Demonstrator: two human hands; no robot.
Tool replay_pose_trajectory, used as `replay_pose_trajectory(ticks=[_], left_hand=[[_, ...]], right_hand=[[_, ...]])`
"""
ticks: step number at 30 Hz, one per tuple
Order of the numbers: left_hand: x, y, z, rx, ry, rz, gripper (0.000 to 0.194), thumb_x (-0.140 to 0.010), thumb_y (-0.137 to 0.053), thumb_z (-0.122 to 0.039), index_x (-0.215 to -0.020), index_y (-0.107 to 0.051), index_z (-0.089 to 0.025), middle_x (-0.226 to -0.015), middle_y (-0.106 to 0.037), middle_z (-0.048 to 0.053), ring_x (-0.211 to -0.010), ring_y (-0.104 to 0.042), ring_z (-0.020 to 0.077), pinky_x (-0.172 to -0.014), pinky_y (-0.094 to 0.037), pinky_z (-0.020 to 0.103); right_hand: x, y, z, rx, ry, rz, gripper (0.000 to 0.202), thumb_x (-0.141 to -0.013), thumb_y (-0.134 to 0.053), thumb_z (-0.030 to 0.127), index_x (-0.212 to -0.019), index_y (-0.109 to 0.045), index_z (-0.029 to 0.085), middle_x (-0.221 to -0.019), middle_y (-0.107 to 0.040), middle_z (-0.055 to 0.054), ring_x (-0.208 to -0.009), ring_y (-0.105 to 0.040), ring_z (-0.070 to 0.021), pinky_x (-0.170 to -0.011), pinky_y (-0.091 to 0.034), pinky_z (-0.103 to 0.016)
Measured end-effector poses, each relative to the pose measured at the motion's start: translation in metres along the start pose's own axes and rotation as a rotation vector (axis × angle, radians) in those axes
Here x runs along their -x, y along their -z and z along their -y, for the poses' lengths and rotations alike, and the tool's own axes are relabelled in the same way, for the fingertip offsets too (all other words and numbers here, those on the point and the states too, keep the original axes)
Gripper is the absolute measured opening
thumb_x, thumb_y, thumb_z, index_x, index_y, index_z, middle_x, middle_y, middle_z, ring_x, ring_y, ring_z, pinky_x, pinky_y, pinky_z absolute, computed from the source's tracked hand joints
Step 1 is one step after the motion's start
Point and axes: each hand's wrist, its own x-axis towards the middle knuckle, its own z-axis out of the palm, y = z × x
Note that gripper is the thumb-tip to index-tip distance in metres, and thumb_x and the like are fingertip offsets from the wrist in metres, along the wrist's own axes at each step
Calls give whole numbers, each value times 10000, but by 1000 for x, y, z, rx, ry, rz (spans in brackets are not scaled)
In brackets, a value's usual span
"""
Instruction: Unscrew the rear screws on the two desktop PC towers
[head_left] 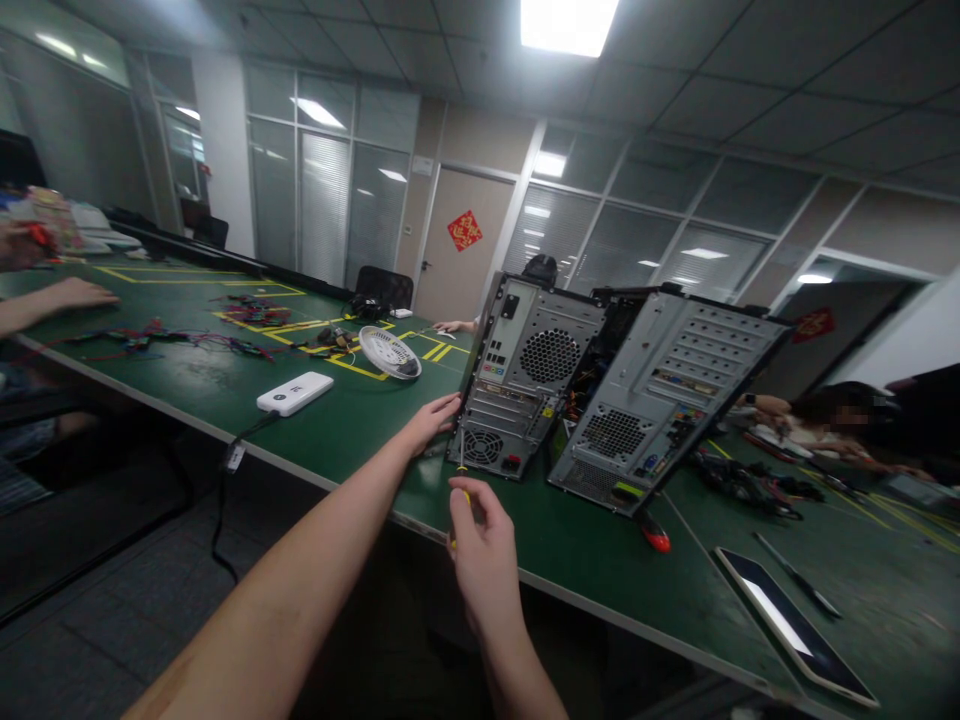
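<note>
Two computer cases stand side by side on the green table (pixel 352 440), backs toward me. Against the lower left side of the left case (pixel 529 370) rests my left hand (pixel 435 422), its fingers partly hidden behind the case edge. My right hand (pixel 480 525) is closed around a yellow-handled screwdriver (pixel 461 497), whose thin shaft points up at the left case's bottom corner, near the power supply fan. Whether the tip touches a screw is too small to tell. The right case (pixel 637 400) leans slightly and is not touched by either hand.
Right: a red-tipped tool (pixel 656 535), a phone (pixel 795 625), a dark pen-like tool (pixel 799 575), black cables (pixel 750 485) and a person. Left: a white power bank (pixel 295 393), a round white dish (pixel 390 353), wires (pixel 157 338) and other people's hands.
</note>
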Motion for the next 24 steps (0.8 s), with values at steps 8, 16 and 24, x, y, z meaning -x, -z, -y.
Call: replay_pose_trajectory(ticks=[8, 16, 24], left_hand=[[-1, -1, 0, 0, -2, -11, 653, -756, -802, -592, -1311, -698, -263, -1440, -639, 92, -1384, -529, 291, -1051, -484, 407], [3, -1, -2, -18, -6, 5, 651, -772, -783, -593, -1320, -691, -252, -1428, -641, 102, -1352, -550, 281, -1049, -490, 408], [2, -1, -2, -9, 1, -3, 666, -745, -803, -597, -1311, -704, -260, -1430, -641, 99, -1358, -544, 296, -1055, -483, 417]], right_hand=[[-2, -14, 12, -40, -54, -3, 376, -842, -746, 516, -1042, -737, 199, -897, -656, -36, -570, -484, -99, -426, -353, -201], [1, -23, 2, -272, -126, -64, 389, -824, -769, 486, -1085, -688, 210, -766, -576, 31, -504, -450, -72, -427, -363, -196], [6, -20, -2, -467, -141, -81, 315, -878, -694, 455, -1105, -603, 257, -825, -650, 14, -497, -480, -77, -494, -365, -226]])
